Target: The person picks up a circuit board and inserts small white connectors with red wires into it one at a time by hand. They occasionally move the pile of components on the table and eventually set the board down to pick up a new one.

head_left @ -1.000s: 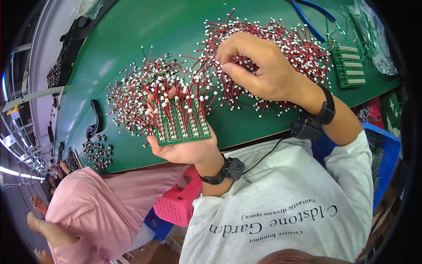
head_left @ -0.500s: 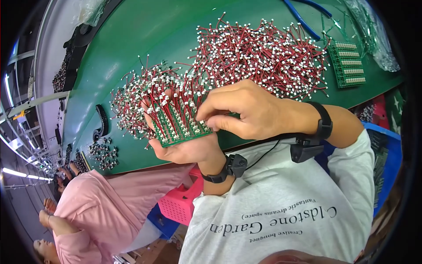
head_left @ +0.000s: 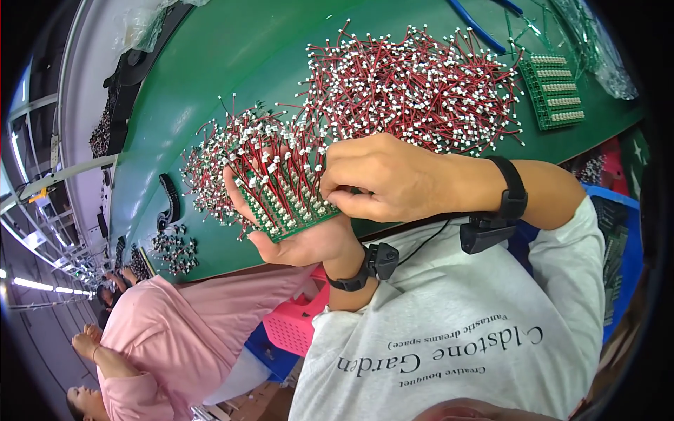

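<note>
On my left hand (head_left: 309,247), palm up, rests a green circuit board panel (head_left: 286,233) with rows of white connectors. The thumb lies along its near edge and fingers curl behind its left side. Many short red cables with white plugs rise from its rows and lean over the far side. Against the panel's right edge is my right hand (head_left: 386,179), its thumb and fingers closed in a pinch. Whatever lies between those fingertips is hidden. Behind the panel sits a smaller heap of red cables (head_left: 210,165), and beyond my right hand a larger heap of cables (head_left: 414,91).
Another green panel (head_left: 554,95) lies at the far right, near blue handles (head_left: 477,27) and a clear plastic bag (head_left: 607,59). Small dark parts (head_left: 174,249) lie at left. A person in pink (head_left: 158,337) sits left. Below the table edge are a pink basket (head_left: 291,326) and blue bin (head_left: 611,193).
My right fingers have drawn into a tighter pinch at the panel's right edge. The panel and my left hand sit slightly lower and further right in the picture as the view shifts.
</note>
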A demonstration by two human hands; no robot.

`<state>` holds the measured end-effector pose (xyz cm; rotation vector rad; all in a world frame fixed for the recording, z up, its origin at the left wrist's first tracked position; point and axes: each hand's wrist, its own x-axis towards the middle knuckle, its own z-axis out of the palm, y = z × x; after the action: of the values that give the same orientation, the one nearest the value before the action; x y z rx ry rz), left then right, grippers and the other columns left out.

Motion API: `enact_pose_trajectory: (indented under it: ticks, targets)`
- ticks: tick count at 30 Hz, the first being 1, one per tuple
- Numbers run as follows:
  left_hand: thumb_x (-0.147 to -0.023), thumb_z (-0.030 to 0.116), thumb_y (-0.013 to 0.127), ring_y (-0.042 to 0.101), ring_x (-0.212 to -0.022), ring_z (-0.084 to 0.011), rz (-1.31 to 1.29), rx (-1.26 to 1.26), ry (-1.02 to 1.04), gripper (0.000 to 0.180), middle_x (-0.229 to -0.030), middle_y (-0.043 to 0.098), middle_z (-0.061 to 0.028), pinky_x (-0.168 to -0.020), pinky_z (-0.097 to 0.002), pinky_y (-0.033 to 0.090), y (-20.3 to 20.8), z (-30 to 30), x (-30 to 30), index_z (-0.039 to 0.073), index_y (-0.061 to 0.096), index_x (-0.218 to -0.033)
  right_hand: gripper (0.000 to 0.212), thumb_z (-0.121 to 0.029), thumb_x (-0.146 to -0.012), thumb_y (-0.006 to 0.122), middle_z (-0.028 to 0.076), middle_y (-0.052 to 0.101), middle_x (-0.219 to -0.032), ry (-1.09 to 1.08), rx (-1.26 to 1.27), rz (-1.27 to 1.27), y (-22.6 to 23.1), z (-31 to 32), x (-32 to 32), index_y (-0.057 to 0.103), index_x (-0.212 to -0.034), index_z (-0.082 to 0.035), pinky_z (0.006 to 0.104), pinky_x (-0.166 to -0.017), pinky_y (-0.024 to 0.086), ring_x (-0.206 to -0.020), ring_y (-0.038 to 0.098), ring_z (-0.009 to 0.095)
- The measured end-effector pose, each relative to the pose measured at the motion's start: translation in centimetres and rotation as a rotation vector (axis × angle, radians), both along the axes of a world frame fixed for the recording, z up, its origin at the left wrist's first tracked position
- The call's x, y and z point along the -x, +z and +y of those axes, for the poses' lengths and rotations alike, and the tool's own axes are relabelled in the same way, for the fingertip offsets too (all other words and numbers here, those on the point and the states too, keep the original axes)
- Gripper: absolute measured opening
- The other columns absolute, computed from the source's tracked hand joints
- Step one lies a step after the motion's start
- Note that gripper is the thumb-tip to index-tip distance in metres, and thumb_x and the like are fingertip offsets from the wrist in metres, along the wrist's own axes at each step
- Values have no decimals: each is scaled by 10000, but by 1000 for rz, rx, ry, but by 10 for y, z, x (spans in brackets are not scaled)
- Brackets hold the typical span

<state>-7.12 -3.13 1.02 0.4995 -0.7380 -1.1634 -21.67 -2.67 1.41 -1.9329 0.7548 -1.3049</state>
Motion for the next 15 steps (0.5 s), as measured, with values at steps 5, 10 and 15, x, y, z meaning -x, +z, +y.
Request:
enact_pose_trajectory:
  ticks: [5,10,15]
  targets:
    - [-905,463,473,566,-1160,-347,-50,37,-18,751,-1340,522,-199,-965,-504,479,0,0,2,31,290,-1492,78,-48,-815,656,123,579,-797,0,30,-2,-5,-1,-3,631,-868,2,375,-611,507,-706,614,295]
    - [-911,487,423,580,-1131,-338,-134,-9,62,749,-1313,543,-199,-943,-480,486,3,-1,8,29,293,-1489,80,-59,-818,651,117,574,-805,10,28,4,-5,0,-2,636,-870,1,373,-610,511,-711,611,296]
    - [-906,482,418,584,-1122,-321,-165,-61,91,744,-1297,552,-187,-939,-468,488,5,-2,10,31,299,-1485,126,-63,-771,656,94,531,-801,-121,252,133,-6,3,-4,594,-861,-1,359,-589,517,-689,590,262]
